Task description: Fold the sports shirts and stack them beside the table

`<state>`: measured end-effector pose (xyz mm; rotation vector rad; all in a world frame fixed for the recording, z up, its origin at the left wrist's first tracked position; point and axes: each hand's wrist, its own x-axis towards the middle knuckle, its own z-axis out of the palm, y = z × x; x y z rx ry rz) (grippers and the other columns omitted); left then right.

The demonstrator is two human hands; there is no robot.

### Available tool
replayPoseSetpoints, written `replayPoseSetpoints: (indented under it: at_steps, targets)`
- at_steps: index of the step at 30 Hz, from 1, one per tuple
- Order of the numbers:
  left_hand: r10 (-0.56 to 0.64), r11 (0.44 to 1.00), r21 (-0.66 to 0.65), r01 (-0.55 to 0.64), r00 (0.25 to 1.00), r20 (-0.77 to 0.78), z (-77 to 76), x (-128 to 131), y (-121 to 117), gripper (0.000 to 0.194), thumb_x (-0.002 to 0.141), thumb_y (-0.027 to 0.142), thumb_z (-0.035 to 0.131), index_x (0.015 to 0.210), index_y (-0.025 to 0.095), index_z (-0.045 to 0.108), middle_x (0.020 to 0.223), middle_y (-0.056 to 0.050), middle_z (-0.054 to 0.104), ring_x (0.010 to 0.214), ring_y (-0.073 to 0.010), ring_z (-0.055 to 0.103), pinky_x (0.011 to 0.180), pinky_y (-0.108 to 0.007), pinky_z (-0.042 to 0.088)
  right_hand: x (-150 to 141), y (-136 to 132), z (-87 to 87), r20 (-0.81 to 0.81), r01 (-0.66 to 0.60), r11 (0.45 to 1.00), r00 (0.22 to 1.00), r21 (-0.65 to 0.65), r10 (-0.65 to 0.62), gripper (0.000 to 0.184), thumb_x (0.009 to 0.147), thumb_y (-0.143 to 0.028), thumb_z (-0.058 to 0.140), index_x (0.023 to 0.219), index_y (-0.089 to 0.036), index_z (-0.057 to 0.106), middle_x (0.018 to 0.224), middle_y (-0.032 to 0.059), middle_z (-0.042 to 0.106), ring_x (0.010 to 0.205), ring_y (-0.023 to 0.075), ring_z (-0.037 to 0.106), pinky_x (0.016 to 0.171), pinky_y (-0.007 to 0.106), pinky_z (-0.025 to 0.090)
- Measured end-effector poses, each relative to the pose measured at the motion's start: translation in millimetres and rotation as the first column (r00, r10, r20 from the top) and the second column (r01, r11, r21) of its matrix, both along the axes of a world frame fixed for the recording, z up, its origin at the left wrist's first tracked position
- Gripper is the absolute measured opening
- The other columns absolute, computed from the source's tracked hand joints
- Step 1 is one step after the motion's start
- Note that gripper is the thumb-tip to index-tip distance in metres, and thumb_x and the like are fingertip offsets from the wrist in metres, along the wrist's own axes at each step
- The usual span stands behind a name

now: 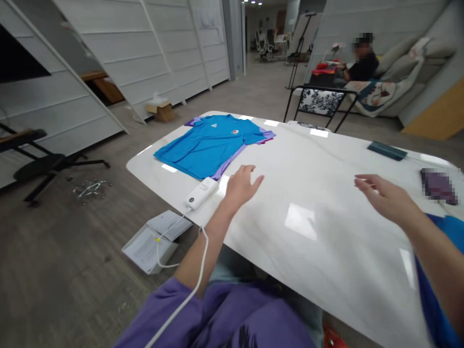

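Note:
Over the near left part of the white table [275, 227] is my left hand [243, 186], its thumb and fingers apart and nothing in it. Beyond it a blue T-shirt [210, 147] lies spread out, with purple cloth showing from under its edge. A white power bank [201, 193] with a white cable rests just left of my left hand. On the right, my right hand [386, 195] hovers over the tabletop, fingers loosely bent and holding nothing. Blue cloth [447, 229] hangs over the table's right edge, partly hidden behind my right forearm.
A dark flat case [387, 151] and a blurred purple item [438, 186] lie at the right. Behind the table stands a black-framed chair [321, 101]; a person [362, 63] sits farther back. An open white box [152, 244] is below the left edge.

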<state>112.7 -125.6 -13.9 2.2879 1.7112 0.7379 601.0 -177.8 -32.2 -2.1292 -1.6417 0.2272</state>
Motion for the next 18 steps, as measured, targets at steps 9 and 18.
replayPoseSetpoints:
  at_steps: [9,18]
  targets:
    - [0.389,0.918,-0.056,-0.392,0.92,-0.05,-47.2,-153.1,49.6,0.036,0.113,0.037,0.054,0.14,0.022,0.073,0.141,-0.016,0.074,0.134,-0.0371,0.067,0.113,-0.051,0.054,-188.0,225.1,-27.8,-0.154,-0.311,0.905,0.948,-0.291,0.277,0.051,0.11,-0.072,0.056,0.126,-0.027,0.075,0.122,0.0076,0.086,0.11,0.0284,0.081,0.099,0.04,0.062]
    - [0.376,0.848,-0.324,-0.419,0.907,-0.188,-47.7,-194.4,97.1,0.039,0.102,0.05,0.063,0.129,0.029,0.081,0.138,-0.009,0.079,0.12,-0.035,0.076,0.095,-0.044,0.06,-279.4,423.9,-54.6,-0.111,-0.149,0.979,0.985,-0.138,0.134,0.047,0.116,-0.05,0.051,0.143,-0.015,0.067,0.126,0.0176,0.083,0.098,0.0275,0.082,0.094,0.041,0.065]
